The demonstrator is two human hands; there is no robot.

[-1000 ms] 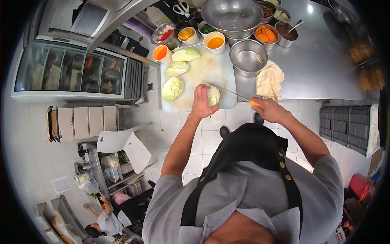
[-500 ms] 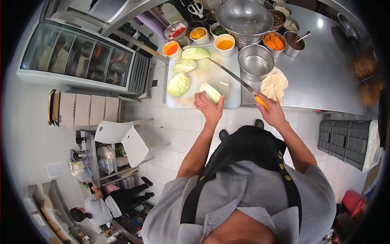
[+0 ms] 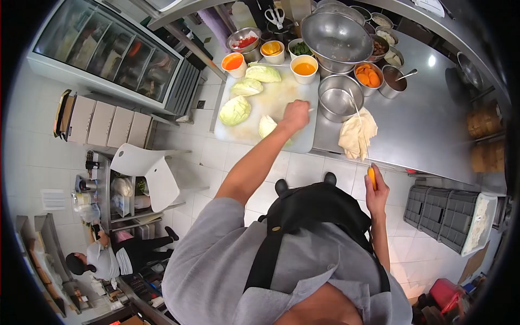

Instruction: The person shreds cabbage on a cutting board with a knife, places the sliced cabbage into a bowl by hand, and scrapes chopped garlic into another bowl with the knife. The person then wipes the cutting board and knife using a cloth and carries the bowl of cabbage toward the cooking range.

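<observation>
My left hand (image 3: 296, 115) is closed over the right part of the white cutting board (image 3: 225, 134). A small white piece (image 3: 311, 110), perhaps cut cabbage, sticks out from its fingers. Partly hidden by my left forearm lies a cabbage piece (image 3: 266, 126). Three more cabbage pieces line the board's left side: a rounded one (image 3: 235, 110), a wedge (image 3: 247, 87) and another wedge (image 3: 264, 73). Off the counter's front edge, my right hand (image 3: 377, 190) grips the yellow handle of a knife (image 3: 371, 176). Its blade points away from me, across a crumpled beige cloth (image 3: 355, 135).
Beside the board stands a steel pot (image 3: 337, 100), with a large steel bowl (image 3: 338, 40) behind it. Cups of orange sauce (image 3: 304, 67) and red-orange sauce (image 3: 233, 63) border the board. A white chair (image 3: 162, 184) and another person (image 3: 108, 257) are at left; grey crates (image 3: 441, 216) at right.
My left hand has left the cabbage piece, reached forward and right, and closed on the small white piece. My right hand has drawn the knife back and right, away from the board.
</observation>
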